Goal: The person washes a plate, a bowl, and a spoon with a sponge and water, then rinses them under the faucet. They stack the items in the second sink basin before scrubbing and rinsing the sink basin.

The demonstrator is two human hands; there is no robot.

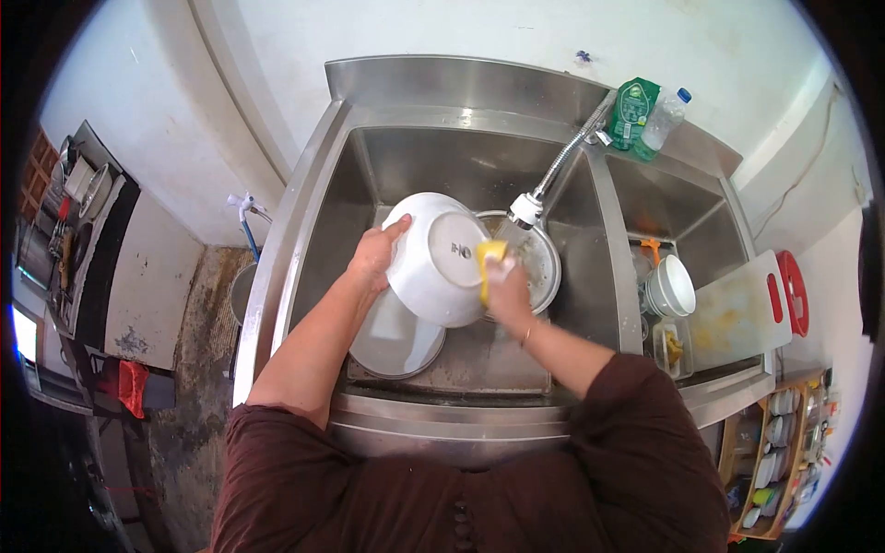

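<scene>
from here i see the left hand (375,254) clamped on a round white bowl (426,284), bottom facing up, tilted inside the large stainless steel sink (442,152); the blurred right hand (510,293) clutches a yellow sponge (489,253) against it.

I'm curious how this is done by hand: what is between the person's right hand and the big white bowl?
In the head view, a yellow sponge lies between the right hand and the white bowl.
</scene>
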